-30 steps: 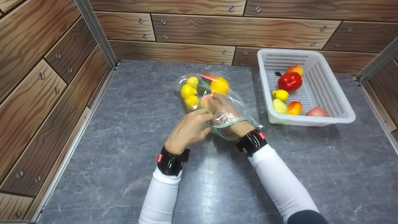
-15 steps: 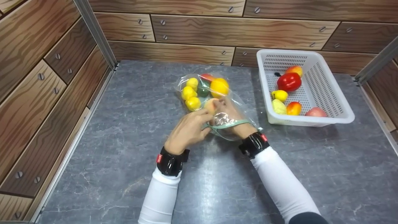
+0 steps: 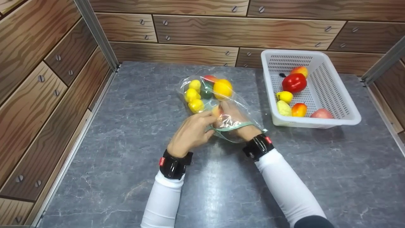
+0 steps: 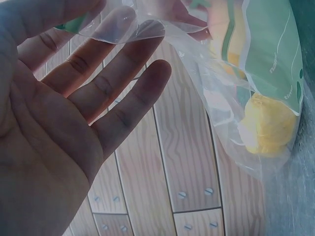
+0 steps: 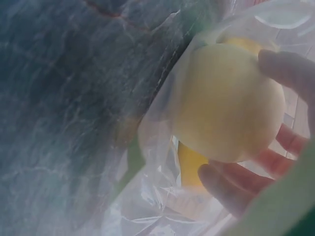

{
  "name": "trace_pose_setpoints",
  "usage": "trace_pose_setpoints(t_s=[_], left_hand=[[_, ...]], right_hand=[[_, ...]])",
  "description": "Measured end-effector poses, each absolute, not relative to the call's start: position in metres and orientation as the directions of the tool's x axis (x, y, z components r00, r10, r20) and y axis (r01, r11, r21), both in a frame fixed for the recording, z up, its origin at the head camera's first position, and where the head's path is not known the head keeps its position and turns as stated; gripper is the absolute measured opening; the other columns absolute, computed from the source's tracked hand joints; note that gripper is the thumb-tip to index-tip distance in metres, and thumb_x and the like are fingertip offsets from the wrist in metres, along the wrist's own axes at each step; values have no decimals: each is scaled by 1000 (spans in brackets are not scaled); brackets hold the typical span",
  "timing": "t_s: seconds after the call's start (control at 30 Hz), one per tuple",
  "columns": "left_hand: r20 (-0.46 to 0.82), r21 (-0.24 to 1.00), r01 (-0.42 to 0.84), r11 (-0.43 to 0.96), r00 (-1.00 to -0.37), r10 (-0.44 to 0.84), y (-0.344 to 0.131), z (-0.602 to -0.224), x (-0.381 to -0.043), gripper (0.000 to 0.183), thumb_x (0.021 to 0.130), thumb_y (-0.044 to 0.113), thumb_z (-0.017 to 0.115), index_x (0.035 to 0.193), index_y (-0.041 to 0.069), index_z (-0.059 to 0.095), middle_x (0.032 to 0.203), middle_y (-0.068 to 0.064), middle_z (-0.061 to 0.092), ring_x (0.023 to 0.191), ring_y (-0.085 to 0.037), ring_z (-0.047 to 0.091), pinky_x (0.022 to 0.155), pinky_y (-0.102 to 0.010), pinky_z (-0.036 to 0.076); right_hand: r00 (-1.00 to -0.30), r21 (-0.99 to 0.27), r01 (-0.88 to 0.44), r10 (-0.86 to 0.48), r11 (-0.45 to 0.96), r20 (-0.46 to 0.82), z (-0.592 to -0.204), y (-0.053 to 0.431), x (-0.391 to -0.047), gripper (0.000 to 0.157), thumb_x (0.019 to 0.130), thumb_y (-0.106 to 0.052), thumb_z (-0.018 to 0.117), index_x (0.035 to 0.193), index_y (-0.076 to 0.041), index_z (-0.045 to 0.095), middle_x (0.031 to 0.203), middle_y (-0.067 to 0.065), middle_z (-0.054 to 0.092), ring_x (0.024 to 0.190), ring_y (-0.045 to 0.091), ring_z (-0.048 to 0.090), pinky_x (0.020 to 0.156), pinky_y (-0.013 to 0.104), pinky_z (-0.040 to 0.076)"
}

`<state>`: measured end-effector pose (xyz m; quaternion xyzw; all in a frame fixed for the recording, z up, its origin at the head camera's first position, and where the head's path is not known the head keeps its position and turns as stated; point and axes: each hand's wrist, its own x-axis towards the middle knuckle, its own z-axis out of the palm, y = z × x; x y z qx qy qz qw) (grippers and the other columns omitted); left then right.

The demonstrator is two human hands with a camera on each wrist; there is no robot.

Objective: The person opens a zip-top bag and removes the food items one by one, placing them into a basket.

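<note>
A clear zip bag (image 3: pixel 204 106) with a green zip edge lies on the table, several toy fruits inside. Three lemons (image 3: pixel 191 95), an orange (image 3: pixel 223 89), a dark green fruit (image 3: pixel 207 90) and a red one (image 3: pixel 209 78) show through its film. My left hand (image 3: pixel 193 131) pinches the rim at the bag's mouth between thumb and forefinger; in the left wrist view its other fingers (image 4: pixel 130 103) are extended. Reaching in through that mouth, my right hand (image 3: pixel 232 115) grips a pale peach (image 5: pixel 226 103), thumb on one side and fingers on the other.
To the right stands a white perforated basket (image 3: pixel 345 104) holding a red bell pepper (image 3: pixel 294 83), a lemon (image 3: pixel 284 97), a pink fruit (image 3: pixel 321 113) and several others. Wood-patterned panels (image 3: pixel 196 30) rise behind the grey marbled table (image 3: pixel 126 142) and at both sides.
Inside the bag, my right hand has drawn the peach back from the other fruits toward the bag's mouth. My left hand has stayed at the rim.
</note>
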<state>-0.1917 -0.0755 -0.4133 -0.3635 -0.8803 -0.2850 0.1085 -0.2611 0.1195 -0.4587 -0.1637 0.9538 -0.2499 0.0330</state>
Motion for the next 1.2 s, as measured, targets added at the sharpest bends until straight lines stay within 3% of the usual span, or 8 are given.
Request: trace_pose_setpoints(t_s=[0.13,0.23,0.33,0.6,0.83,1.0,1.2], left_hand=[[398,420,702,574,-712,579,-75,-413,-191,19,81,1,81,92,8,68,91,-5,62,81,-20,58,76,-31,55],[381,423,694,583,-720,580,-75,-412,-191,19,82,2,81,93,9,68,92,-5,62,82,-19,58,77,-31,55],[373,426,689,586,-724,581,-75,-412,-191,19,82,2,82,94,9,69,92,-5,63,83,-19,60,77,-30,56],[364,426,684,592,-729,580,-75,-412,-191,19,82,2,82,95,9,70,93,-3,63,86,-20,62,81,-31,56],[358,429,676,599,-736,574,-75,-412,-191,18,83,3,81,95,10,71,93,-2,63,87,-20,62,82,-32,56],[370,430,686,586,-727,579,-75,-412,-192,17,82,2,81,94,9,71,94,-4,64,87,-21,63,82,-33,56],[363,429,682,592,-731,578,-75,-412,-192,17,82,3,81,94,9,70,94,-4,64,86,-21,62,81,-33,56]], right_hand=[[-940,-443,-318,-339,838,33,-461,123,-258,76,82,-44,72,141,-3,49,142,21,49,129,41,52,108,54,47],[-943,-440,-308,-330,843,28,-463,124,-256,81,82,-45,72,149,-6,47,146,20,46,126,42,54,103,56,51],[-943,-432,-309,-333,847,21,-464,125,-256,82,82,-45,73,150,-7,47,145,20,47,124,41,55,100,55,52],[-922,-368,-368,-385,854,30,-467,131,-250,77,90,-41,70,154,-7,42,151,20,46,137,39,47,113,56,43],[-910,-370,-408,-403,834,96,-469,137,-243,82,88,-49,71,155,-10,43,150,18,48,136,39,49,114,55,43],[-899,-409,-437,-409,801,159,-471,144,-235,75,87,-37,76,152,-11,48,147,16,51,131,37,54,107,54,49],[-881,-453,-473,-413,756,230,-472,152,-224,84,77,-18,85,151,-4,48,145,16,53,130,37,56,108,50,50]])
